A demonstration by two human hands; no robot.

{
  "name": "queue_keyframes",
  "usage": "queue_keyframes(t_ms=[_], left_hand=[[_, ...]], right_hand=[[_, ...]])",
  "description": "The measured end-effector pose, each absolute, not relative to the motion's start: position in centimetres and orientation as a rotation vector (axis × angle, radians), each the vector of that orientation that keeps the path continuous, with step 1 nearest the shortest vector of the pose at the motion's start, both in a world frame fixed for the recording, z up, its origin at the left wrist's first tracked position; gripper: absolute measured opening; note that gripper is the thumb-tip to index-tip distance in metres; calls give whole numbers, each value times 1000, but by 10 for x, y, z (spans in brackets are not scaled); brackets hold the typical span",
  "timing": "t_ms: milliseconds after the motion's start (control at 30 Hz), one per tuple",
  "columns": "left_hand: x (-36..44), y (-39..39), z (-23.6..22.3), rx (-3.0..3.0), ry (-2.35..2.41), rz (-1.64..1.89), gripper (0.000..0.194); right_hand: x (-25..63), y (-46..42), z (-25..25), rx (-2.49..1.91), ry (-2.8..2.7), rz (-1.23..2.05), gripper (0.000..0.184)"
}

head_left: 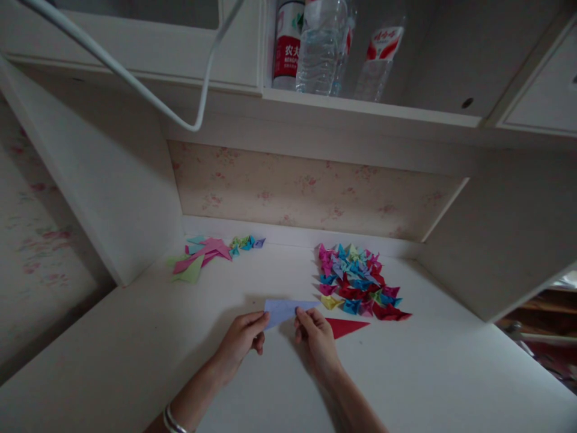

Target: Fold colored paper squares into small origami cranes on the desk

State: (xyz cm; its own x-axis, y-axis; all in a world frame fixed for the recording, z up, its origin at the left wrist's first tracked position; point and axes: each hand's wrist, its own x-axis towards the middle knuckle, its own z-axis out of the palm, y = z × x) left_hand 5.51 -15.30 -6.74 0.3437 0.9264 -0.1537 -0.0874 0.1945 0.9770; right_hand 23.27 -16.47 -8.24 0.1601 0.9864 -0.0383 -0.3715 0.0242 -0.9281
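A pale lavender sheet of paper (283, 311), folded to a triangle, is held between my two hands just over the table. My left hand (243, 340) pinches its left end between thumb and fingers. Near the middle of its lower edge, my right hand (318, 337) grips it the same way. A red paper triangle (346, 327) lies on the table right beside my right hand, partly hidden by it. Beyond it, to the right, sits a dense group of small folded paper pieces (356, 279) in pink, blue, red, green and yellow.
At the back left lie loose pink and green paper pieces (202, 257), with several small folded ones (246, 243) next to them. A shelf above holds plastic bottles (318, 51). A white bent lamp arm or cable (135, 84) hangs at upper left. White side panels (496, 228) border the table (180, 349).
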Motion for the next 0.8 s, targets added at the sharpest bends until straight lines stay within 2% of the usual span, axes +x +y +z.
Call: queue_keyframes(t_ms=[233,400,567,800], left_hand=[[58,-156,-66,1173,900,794,36],[58,-155,-67,1187,940,765,38],[54,-152,-65,1147,994,825,41],[51,-146,-68,1082,1111,912,40]], right_hand=[[230,-166,-77,-968,-802,1145,27],[235,-164,-81,-942,-773,1145,40],[237,-163,-85,-965,-787,1096,28],[252,-162,-77,-942,-563,914,44]])
